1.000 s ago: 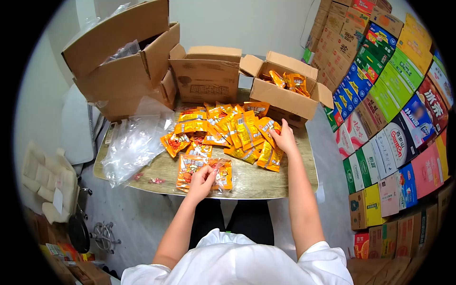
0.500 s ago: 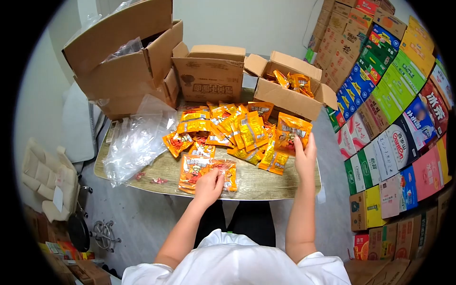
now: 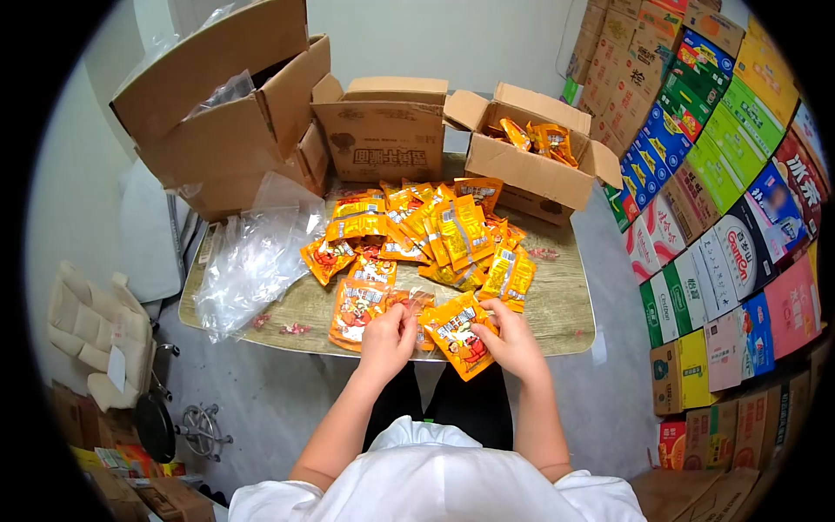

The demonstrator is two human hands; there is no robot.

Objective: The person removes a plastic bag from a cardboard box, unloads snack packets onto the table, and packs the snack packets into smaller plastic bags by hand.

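Observation:
My left hand (image 3: pixel 389 341) pinches the edge of a clear plastic bag (image 3: pixel 358 311) near the table's front edge, with orange snack packets showing inside it. In my right hand (image 3: pixel 515 346) is one orange snack packet (image 3: pixel 457 337), tilted, gripped between thumb and fingers beside the bag's right end. Whether that packet touches the bag I cannot tell. Just beyond both hands lies a heap of orange and yellow snack packets (image 3: pixel 463 231).
Loose clear plastic bags (image 3: pixel 252 270) lie on the wooden table (image 3: pixel 557 304) at left. Behind stand a large open carton (image 3: pixel 226 148), a middle carton (image 3: pixel 383 139) and a carton (image 3: pixel 522 174) holding packets. Stacked boxes (image 3: pixel 696 235) line the right; an office chair (image 3: pixel 100 331) stands left.
My right hand has come down and left from the heap's right side, bringing the snack packet next to my left hand. My left hand keeps its hold on the bag.

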